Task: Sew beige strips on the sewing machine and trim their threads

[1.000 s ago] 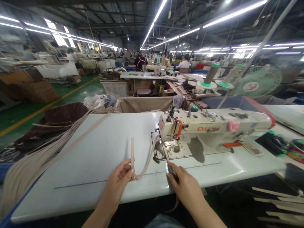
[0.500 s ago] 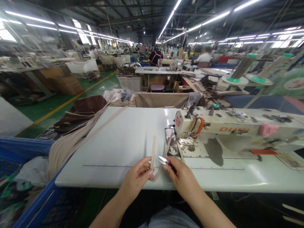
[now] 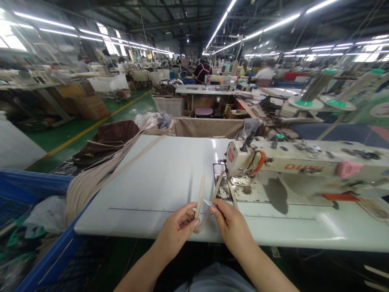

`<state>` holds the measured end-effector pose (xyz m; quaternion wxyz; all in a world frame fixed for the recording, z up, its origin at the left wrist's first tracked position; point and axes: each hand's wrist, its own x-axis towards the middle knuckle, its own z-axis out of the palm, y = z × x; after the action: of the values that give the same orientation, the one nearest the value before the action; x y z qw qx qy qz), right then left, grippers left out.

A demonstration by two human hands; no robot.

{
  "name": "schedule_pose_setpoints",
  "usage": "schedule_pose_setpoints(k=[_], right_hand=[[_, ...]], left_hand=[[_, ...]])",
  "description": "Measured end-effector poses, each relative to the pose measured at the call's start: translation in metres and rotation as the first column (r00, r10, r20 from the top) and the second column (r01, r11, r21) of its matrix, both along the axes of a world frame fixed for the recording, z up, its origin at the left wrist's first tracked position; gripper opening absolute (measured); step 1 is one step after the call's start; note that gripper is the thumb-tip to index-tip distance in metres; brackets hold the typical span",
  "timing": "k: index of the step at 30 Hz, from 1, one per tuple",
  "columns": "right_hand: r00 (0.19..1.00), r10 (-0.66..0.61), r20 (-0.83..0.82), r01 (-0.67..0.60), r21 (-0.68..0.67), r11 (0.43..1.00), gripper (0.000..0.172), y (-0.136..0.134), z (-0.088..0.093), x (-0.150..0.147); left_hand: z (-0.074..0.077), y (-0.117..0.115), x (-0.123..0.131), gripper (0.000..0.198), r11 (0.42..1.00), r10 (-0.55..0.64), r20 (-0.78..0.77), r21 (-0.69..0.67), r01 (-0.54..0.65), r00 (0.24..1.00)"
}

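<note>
My left hand point(image 3: 180, 224) pinches a narrow beige strap point(image 3: 200, 194) between thumb and fingers; its end points up and away from me. Below the fingers the strap bends and runs right, toward the sewing machine. My right hand point(image 3: 232, 221) is closed around small thread snips point(image 3: 208, 202); only the pointed metal blades show, close together and near the strap. Most of the snips' body is hidden in the fingers. Just beyond my right hand, strap lengths slope up to the needle area of the sewing machine point(image 3: 273, 160).
The white sewing table point(image 3: 146, 178) carries a printed ruler line along its front. A bundle of long beige straps point(image 3: 88, 190) hangs over its left side, beside a blue crate point(image 3: 60, 259). Thread cones point(image 3: 316, 89) stand behind the machine. A person in pink straps point(image 3: 202, 73) sits farther off.
The snips' blades were apart and now lie together, slightly nearer the strap. The strap's upright end leans more to the right. The whole view has shifted slightly.
</note>
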<state>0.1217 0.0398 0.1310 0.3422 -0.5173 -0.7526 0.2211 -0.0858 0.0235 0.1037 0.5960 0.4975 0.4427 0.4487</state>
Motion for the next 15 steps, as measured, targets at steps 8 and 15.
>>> schedule_pose_setpoints(k=[8, 15], right_hand=[[0.999, 0.016, 0.03, -0.01, -0.183, 0.983, 0.027, -0.01, 0.002, -0.005], [0.992, -0.066, 0.108, 0.074, -0.074, 0.995, 0.029, -0.011, 0.002, -0.004]], left_hand=[[0.001, 0.003, -0.003, 0.05, 1.0, 0.027, -0.121, -0.009, -0.028, 0.992], [0.015, -0.003, 0.004, 0.054, 0.975, -0.015, 0.058, -0.222, 0.027, 0.998]])
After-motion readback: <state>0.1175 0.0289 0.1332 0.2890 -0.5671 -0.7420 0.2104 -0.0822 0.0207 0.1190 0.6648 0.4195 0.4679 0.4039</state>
